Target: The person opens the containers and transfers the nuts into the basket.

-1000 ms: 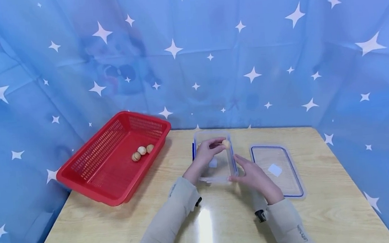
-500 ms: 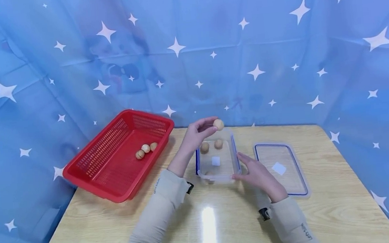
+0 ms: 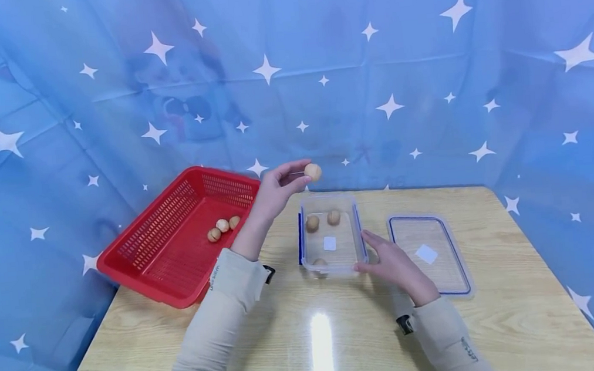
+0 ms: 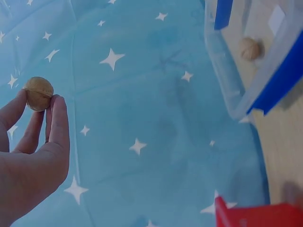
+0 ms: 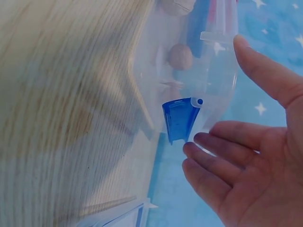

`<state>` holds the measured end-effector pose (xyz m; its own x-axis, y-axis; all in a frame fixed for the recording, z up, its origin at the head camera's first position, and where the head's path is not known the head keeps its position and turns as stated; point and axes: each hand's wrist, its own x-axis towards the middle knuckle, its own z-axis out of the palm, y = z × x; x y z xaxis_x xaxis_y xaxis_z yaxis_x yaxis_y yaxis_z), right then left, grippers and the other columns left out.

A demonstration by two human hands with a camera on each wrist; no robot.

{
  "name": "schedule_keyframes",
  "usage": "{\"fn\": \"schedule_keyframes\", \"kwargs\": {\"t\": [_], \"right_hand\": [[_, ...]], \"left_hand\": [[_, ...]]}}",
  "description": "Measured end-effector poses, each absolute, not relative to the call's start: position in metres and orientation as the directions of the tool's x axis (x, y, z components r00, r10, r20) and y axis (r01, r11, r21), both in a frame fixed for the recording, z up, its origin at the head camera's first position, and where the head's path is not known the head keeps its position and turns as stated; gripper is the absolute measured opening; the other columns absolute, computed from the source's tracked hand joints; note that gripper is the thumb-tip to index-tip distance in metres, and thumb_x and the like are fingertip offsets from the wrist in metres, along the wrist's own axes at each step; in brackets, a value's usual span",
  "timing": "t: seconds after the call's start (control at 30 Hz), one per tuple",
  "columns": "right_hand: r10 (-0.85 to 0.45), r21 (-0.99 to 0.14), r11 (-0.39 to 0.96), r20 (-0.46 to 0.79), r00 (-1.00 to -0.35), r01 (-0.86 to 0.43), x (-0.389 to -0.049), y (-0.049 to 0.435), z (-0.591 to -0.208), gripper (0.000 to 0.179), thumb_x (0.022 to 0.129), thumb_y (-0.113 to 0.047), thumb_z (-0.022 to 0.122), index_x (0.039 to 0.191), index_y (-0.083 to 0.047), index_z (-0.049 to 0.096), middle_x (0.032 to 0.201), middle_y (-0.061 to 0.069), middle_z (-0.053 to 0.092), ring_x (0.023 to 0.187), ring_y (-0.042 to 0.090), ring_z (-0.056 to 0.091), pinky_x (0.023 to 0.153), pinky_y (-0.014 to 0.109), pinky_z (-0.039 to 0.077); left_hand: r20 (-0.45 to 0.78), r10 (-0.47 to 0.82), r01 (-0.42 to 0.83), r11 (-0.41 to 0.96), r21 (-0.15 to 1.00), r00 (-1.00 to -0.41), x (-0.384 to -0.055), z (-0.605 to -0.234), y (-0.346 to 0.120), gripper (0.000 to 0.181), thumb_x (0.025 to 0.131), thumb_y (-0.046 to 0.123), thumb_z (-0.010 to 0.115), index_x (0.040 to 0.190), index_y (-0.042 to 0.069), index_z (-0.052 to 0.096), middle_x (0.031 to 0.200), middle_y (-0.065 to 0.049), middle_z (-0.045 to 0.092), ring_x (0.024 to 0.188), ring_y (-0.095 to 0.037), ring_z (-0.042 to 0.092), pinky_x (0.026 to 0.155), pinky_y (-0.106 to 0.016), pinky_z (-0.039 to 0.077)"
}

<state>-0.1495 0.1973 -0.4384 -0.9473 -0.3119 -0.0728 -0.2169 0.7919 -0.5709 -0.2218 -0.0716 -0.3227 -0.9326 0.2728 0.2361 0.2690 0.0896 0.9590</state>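
My left hand [image 3: 271,196] pinches a walnut [image 3: 313,172] between thumb and fingertips. It hangs in the air behind and left of a clear plastic container [image 3: 345,252] with blue side latches. In the left wrist view the walnut [image 4: 39,93] shows round and tan at the fingertips. Two walnuts sit toward the container's back, one of them at the left [image 3: 313,224]; a third [image 3: 319,262] shows through its near wall. My right hand [image 3: 394,265] is at the container's right side, thumb at the near corner. In the right wrist view its fingers lie beside a hanging blue latch [image 5: 180,120].
A red plastic basket [image 3: 142,293] stands at the left, with three walnuts [image 3: 222,226] near its right wall. The container's clear lid [image 3: 445,273], edged in blue, lies flat to the right. A blue star-patterned curtain [image 3: 352,86] hangs behind the wooden table [image 3: 269,353].
My left hand has lifted the walnut up out of the container and moved it back and left, past the container's left edge. My right hand has stayed at the container's right side.
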Motion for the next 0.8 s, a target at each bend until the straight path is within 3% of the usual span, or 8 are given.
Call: {"fn": "schedule_keyframes", "kwargs": {"t": [0.23,0.53,0.8], "right_hand": [[-0.326,-0.574,0.786,-0.067,-0.943,-0.231,-0.150,0.197,-0.438,0.088,0.090,-0.039,0.072,0.153,0.004,0.029,0.160,0.026,0.027,0.146,0.047,0.029,0.119,0.059,0.027],[-0.319,-0.554,0.800,-0.070,-0.945,-0.230,-0.152,0.197,-0.439,0.088,0.090,-0.038,0.072,0.153,0.004,0.028,0.160,0.026,0.027,0.146,0.046,0.029,0.120,0.058,0.027],[-0.316,-0.540,0.809,-0.067,-0.946,-0.232,-0.153,0.197,-0.437,0.088,0.090,-0.038,0.072,0.153,0.005,0.029,0.160,0.027,0.028,0.145,0.047,0.031,0.119,0.059,0.028]], "left_hand": [[0.195,0.219,0.227,0.129,0.965,-0.956,-0.220,-0.304,-0.096,0.041,0.096,0.018,0.067,0.136,0.012,0.061,0.134,-0.011,0.064,0.119,-0.022,0.064,0.104,-0.032,0.052],[0.173,0.145,0.206,0.257,0.944,-0.974,-0.224,-0.289,-0.132,0.043,0.096,0.027,0.067,0.138,0.021,0.059,0.136,-0.005,0.062,0.123,-0.020,0.061,0.107,-0.042,0.050],[0.171,0.087,0.189,0.292,0.938,-0.981,-0.226,-0.289,-0.165,0.045,0.096,0.032,0.067,0.139,0.022,0.058,0.138,-0.006,0.061,0.123,-0.020,0.060,0.107,-0.038,0.050]]}}
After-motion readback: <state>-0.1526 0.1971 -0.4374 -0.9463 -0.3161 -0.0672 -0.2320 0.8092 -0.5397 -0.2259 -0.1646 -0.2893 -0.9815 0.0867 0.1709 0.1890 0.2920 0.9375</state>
